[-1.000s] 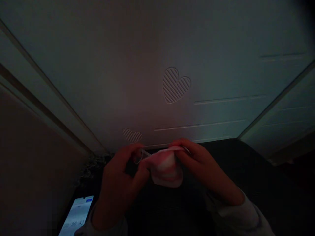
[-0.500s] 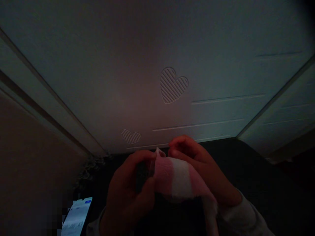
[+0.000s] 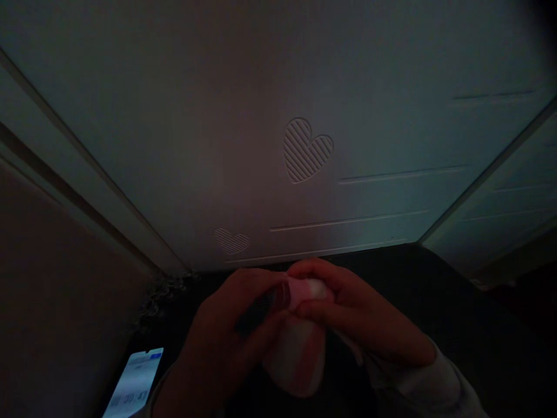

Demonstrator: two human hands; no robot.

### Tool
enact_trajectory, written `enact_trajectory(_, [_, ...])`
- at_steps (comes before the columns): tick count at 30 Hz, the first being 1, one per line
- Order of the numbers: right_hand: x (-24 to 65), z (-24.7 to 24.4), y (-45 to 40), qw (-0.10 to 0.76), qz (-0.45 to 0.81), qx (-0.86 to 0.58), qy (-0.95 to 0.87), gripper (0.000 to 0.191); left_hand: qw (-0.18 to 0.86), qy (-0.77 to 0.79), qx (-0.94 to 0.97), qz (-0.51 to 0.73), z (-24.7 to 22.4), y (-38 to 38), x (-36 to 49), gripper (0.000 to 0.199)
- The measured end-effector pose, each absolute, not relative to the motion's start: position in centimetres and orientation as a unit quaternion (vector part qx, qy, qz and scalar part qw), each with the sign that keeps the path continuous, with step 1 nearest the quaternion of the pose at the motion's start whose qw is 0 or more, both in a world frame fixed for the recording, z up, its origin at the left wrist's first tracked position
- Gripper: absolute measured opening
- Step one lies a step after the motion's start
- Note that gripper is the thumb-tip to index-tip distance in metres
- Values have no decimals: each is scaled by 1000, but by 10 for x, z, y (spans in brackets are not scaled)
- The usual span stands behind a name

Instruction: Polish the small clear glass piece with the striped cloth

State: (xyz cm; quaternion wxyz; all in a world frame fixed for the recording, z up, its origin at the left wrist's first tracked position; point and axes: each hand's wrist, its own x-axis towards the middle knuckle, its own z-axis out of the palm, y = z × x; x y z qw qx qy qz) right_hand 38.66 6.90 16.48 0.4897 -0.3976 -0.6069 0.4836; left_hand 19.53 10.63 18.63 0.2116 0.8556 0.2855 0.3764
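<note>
A fluffy sock (image 3: pixel 300 357) with pink and white stripes is held between both hands, low in the middle of the head view. Its opening faces left, and part of the fabric hangs below the fingers. My left hand (image 3: pixel 226 331) pinches the rim at the opening with thumb and forefinger. On the other side, my right hand (image 3: pixel 348 307) is closed around the upper part, fingers over the top and thumb in front. Something dark shows inside the opening; the dim light hides what it is.
A lit phone (image 3: pixel 134 383) lies at lower left on the dark surface (image 3: pixel 391 278). Behind the hands rises a pale panel (image 3: pixel 195 145) with engraved hearts. A crumpled fringe or chain-like trim (image 3: pixel 165 290) runs along the left edge.
My right hand has moved down and left and closed on the sock. The sock has been bunched, and its striped end now hangs below my hands.
</note>
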Motion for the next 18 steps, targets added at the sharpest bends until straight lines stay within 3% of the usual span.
enact_trajectory(7, [394, 168, 69, 446, 492, -421, -618, 20, 207, 262, 868, 368, 183, 105, 194, 30])
enact_trajectory(12, [397, 168, 73, 307, 446, -466, -700, 7, 212, 224, 889, 338, 181, 101, 196, 33])
enact_trajectory(14, [397, 166, 75, 265, 438, -453, -730, 12, 224, 215, 896, 317, 181, 99, 198, 32])
enact_trajectory(18, [391, 162, 78, 284, 412, -436, -749, 16, 232, 230, 890, 319, 183, 97, 200, 32])
